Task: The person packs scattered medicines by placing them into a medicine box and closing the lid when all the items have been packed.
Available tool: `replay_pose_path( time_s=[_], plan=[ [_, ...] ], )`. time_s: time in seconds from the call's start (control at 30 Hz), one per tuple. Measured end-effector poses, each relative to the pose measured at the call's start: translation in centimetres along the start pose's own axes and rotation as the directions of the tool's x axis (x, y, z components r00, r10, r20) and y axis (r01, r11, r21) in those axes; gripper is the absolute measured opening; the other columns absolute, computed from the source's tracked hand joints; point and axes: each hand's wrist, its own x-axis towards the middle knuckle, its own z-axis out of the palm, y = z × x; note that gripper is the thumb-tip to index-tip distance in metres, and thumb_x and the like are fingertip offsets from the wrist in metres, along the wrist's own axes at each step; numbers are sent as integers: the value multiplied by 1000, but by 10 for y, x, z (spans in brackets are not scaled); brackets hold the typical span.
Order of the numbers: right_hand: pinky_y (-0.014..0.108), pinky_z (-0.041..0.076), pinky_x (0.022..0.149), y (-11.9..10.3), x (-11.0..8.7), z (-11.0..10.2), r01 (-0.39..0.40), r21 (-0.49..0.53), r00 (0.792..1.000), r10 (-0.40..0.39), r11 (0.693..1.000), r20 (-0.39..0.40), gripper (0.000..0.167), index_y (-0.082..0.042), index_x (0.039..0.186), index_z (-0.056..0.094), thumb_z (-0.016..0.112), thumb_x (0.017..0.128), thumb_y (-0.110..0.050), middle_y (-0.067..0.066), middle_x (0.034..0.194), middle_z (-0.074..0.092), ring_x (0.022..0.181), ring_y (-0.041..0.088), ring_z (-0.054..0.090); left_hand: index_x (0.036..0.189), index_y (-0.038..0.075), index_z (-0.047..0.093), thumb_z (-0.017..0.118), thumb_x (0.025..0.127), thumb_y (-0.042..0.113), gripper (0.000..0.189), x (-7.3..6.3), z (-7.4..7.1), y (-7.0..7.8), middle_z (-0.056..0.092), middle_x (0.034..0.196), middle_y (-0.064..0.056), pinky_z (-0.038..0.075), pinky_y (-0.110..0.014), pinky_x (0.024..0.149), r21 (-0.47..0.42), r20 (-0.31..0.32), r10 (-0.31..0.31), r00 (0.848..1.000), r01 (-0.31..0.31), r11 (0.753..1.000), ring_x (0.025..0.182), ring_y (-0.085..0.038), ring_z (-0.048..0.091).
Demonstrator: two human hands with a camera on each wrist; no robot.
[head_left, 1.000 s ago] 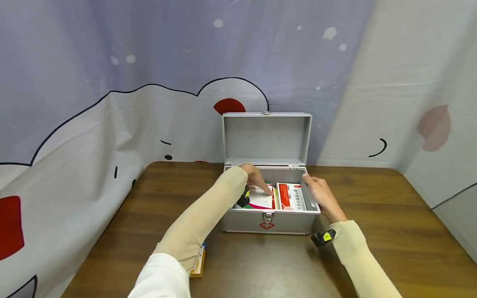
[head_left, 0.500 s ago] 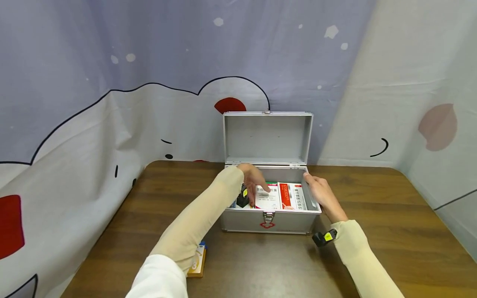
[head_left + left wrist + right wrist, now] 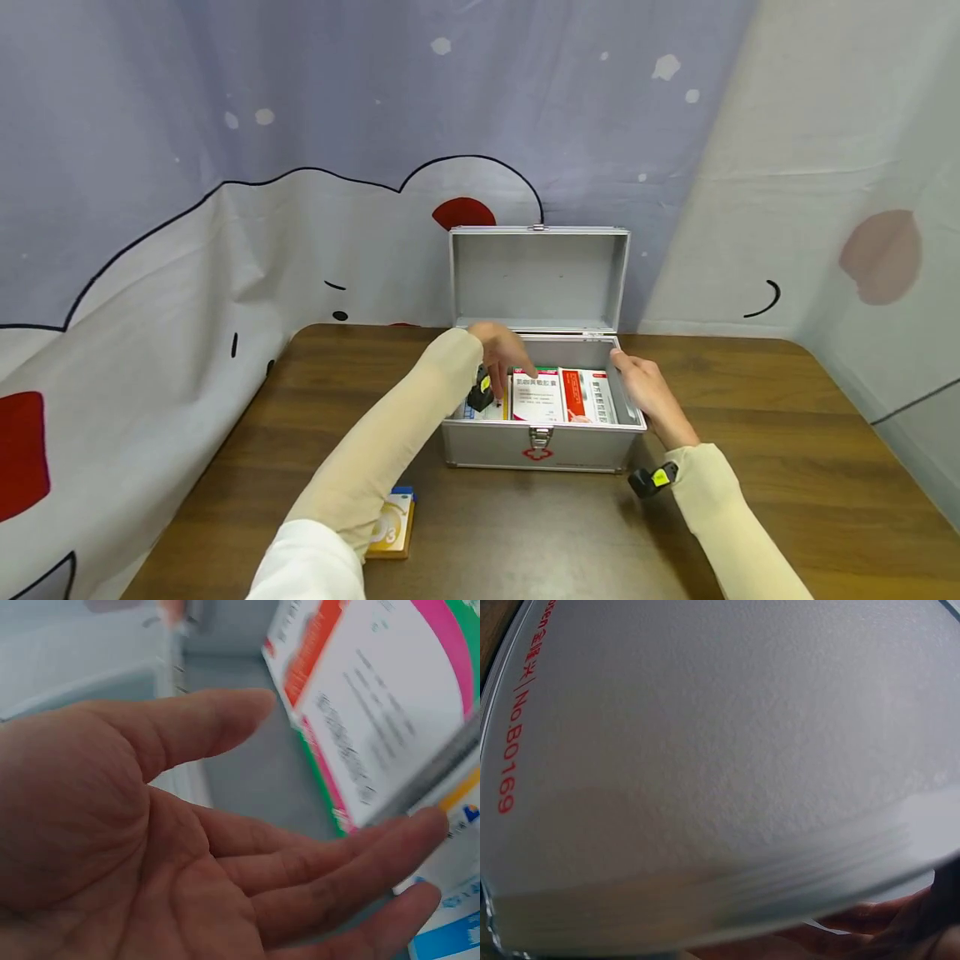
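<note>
A silver aluminium medicine case (image 3: 480,450) stands with its lid up. My left hand (image 3: 501,354) reaches over its left part, fingers extended and thumb apart, holding nothing. In the left wrist view, the fingertips lie over or against a blue-and-white box (image 3: 448,941); contact is unclear. Beside it in the case are a white medicine box (image 3: 537,398) with pink and green edges and a red-and-white medicine box (image 3: 592,396). My right hand (image 3: 651,396) grips the case's right wall, thumb over the rim. The case's side (image 3: 720,735) fills most of the right wrist view.
A yellow-and-white box with a blue edge (image 3: 392,525) lies on the wooden table (image 3: 525,533), partly behind the left sleeve. The raised lid (image 3: 538,279) stands at the back, before a patterned cloth (image 3: 360,233).
My left hand has moved left and lifted off the pink-edged box, which shows more fully and sits close to the red-and-white box. The right hand keeps its place on the case.
</note>
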Motion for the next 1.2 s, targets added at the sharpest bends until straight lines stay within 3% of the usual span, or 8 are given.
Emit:
replay_pose_path(
  time_s=[0.13, 0.23, 0.5, 0.77, 0.83, 0.97, 1.07, 1.2],
  plan=[
    [36, 51, 72, 0, 1, -4, 3, -26, 1000, -4, 1000, -9, 67, 7, 131, 41, 31, 96, -48, 27, 106, 57, 80, 24, 61, 122, 5, 47, 58, 88, 37, 47, -24, 3, 9, 64, 93, -15, 50, -36, 75, 146, -128, 98, 987, -79, 986, 81, -27, 63],
    [37, 51, 71, 0, 0, -3, 1, -9, 1000, -1, 1000, -7, 66, 6, 131, 42, 31, 96, -49, 27, 105, 57, 78, 23, 61, 102, 6, 56, 56, 89, 38, 35, -46, 1, 12, 52, 74, -5, 45, -27, 62, 294, -187, 255, 949, -194, 936, 64, -15, 49],
    [39, 52, 70, 2, -2, -2, -3, 36, 1000, 2, 999, 20, 67, 8, 132, 40, 31, 96, -48, 29, 104, 57, 76, 23, 62, 123, 10, 55, 58, 88, 37, 44, -108, 4, -23, 59, 111, -2, 47, -28, 83, 451, -359, 610, 706, -441, 776, 97, -12, 55],
    [38, 53, 68, 2, 0, -6, 3, 58, 1000, -5, 998, 25, 67, 9, 132, 38, 32, 96, -48, 31, 105, 56, 75, 23, 62, 113, 19, 60, 63, 86, 32, 30, -140, 33, -90, 58, 109, 8, 48, -29, 76, 380, -488, 731, 476, -638, 670, 93, -8, 53],
    [35, 52, 69, 2, -1, -8, 4, 23, 1000, -4, 1000, 10, 68, 9, 132, 38, 31, 96, -48, 30, 106, 56, 76, 21, 62, 108, 22, 62, 62, 87, 29, 22, -140, 38, -104, 59, 108, 8, 48, -30, 73, 387, -493, 746, 447, -656, 648, 89, -8, 53],
    [33, 51, 69, 3, -3, -12, -6, -21, 1000, 6, 1000, -16, 69, 8, 134, 37, 30, 96, -49, 29, 110, 55, 77, 19, 61, 107, 22, 64, 60, 89, 30, 20, -135, 51, -131, 59, 111, 8, 47, -35, 80, 377, -462, 747, 479, -656, 654, 95, -10, 53],
    [34, 52, 70, 4, -3, -12, -11, -5, 1000, 11, 1000, -6, 70, 8, 135, 35, 30, 96, -49, 30, 111, 54, 78, 19, 61, 117, 22, 59, 61, 86, 38, 35, -130, 66, -156, 55, 118, 6, 42, -43, 91, 366, -458, 674, 580, -567, 738, 110, -17, 50],
    [34, 52, 70, 5, -3, -12, -10, 11, 1000, 10, 1000, 5, 69, 9, 134, 35, 31, 96, -49, 30, 110, 54, 77, 20, 61, 134, 26, 44, 69, 77, 47, 66, -124, 90, -193, 43, 132, -1, 29, -64, 94, 322, -454, 472, 756, -355, 878, 121, -32, 38]
  ],
)
